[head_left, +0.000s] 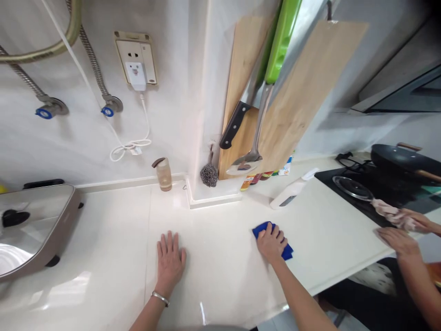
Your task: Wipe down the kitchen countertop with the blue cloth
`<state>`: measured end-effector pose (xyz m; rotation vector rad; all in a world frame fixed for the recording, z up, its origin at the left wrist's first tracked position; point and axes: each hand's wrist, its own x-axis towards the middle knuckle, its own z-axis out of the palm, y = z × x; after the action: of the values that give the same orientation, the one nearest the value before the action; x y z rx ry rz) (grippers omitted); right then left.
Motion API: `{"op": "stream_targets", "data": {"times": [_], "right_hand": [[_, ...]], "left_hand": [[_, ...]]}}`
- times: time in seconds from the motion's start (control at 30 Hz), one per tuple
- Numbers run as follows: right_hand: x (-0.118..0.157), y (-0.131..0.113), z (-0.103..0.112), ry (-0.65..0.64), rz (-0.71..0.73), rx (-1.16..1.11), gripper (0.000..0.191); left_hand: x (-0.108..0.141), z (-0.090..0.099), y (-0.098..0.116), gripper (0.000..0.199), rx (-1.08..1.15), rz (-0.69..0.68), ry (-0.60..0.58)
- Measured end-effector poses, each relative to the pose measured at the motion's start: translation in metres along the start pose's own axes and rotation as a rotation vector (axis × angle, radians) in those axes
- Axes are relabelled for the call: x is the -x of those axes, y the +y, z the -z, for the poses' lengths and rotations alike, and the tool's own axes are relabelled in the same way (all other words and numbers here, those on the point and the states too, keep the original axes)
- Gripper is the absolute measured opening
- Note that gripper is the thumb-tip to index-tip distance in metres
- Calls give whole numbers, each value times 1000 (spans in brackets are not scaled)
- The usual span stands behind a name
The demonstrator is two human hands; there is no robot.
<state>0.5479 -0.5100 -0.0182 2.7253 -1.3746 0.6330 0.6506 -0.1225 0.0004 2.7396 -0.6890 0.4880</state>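
Note:
My left hand [170,265], with a silver bangle at the wrist, lies flat on the white countertop [113,239], fingers stretched out and holding nothing. To its right, my right hand [272,243] presses a folded blue cloth [287,252] against the same surface, its fingers bent over the cloth. Parts of the cloth stick out above and to the right of the fingers; the rest is hidden under the hand. Behind the cloth, near the wall, is a white bottle [292,191].
An electric pan [62,230] with a glass lid stands at left. A small bottle [164,174] is by the wall. Cutting boards [303,92], a knife [235,125] and a scourer [208,175] hang above. At right, another person's hands are beside the stove [344,197]; one holds a pinkish cloth [392,214].

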Motion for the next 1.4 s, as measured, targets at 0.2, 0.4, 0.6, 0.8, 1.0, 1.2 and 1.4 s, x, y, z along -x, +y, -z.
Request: {"op": "stream_targets", "data": {"times": [0.2, 0.4, 0.6, 0.8, 1.0, 1.2, 1.4], "right_hand": [[-1, -91, -11, -84, 149, -26, 60], [23, -180, -9, -217, 397, -64, 62], [53, -218, 10, -321, 656, -129, 62], [87, -207, 43, -382, 978, -228, 61], [123, -154, 73, -424, 1187, -338, 62], [116, -71, 101, -561, 1412, -359, 66], [90, 34, 109, -639, 1375, -346, 65]], "left_hand": [[3, -7, -2, 59, 8, 12, 14], [6, -11, -2, 61, 2, 35, 13], [7, -13, -4, 58, -17, 25, 45], [8, -18, -8, 56, -30, 11, 108], [6, -18, -10, 51, -31, 15, 119], [3, -9, -6, 51, -17, 32, 67], [1, -2, -3, 53, -4, 28, 21]]}}
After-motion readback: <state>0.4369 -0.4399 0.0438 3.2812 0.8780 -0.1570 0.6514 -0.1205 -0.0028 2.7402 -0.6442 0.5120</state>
